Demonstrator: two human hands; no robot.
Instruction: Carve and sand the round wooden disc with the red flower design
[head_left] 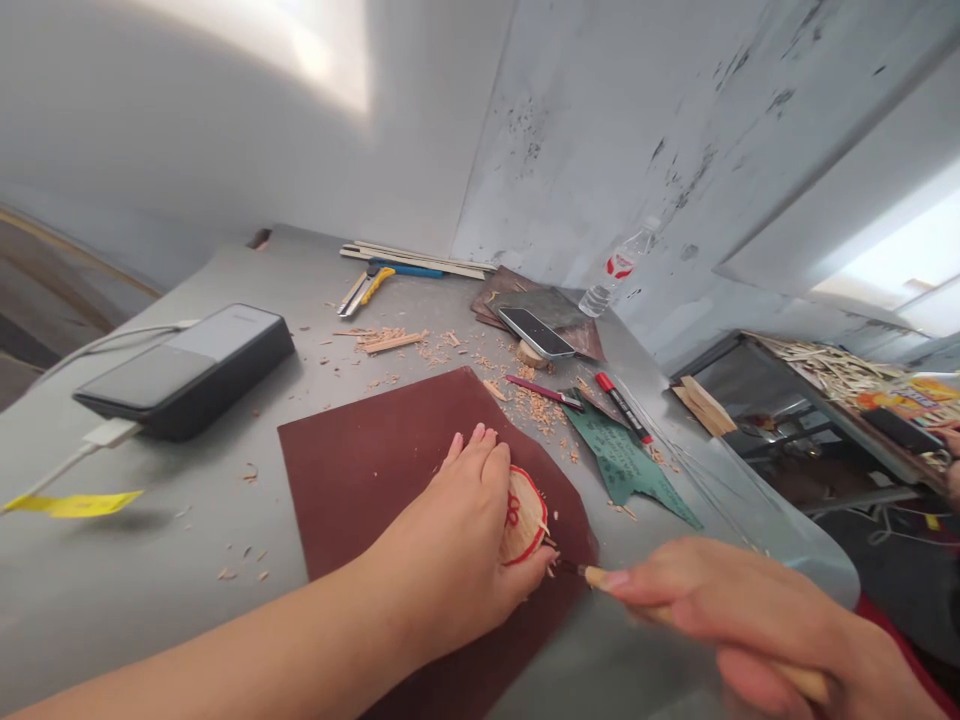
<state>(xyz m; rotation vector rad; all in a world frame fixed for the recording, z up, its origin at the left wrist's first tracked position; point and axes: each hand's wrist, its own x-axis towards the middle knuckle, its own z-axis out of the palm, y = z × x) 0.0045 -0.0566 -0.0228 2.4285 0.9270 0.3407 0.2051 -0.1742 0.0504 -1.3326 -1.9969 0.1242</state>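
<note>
A round wooden disc (531, 515) with a red painted rim and a red pattern lies on a dark red-brown sheet (360, 460). My left hand (472, 520) is closed over its left side, the thumb along the near edge. In my right hand (739, 620) is a carving tool (596, 577) with a pale wooden handle. Its thin metal tip points left toward the disc's near right edge, beside my left thumb; whether it touches the wood I cannot tell. Small wood slivers stick out at that edge.
Behind the sheet lie wood shavings (397, 340), a yellow utility knife (367, 290), a phone (536, 332), a red-black marker (624, 408) and green sandpaper (626, 460). A power bank (187, 370) with a cable stands left. A bottle (619, 268) stands by the wall. Another person's hand (951, 450) shows far right.
</note>
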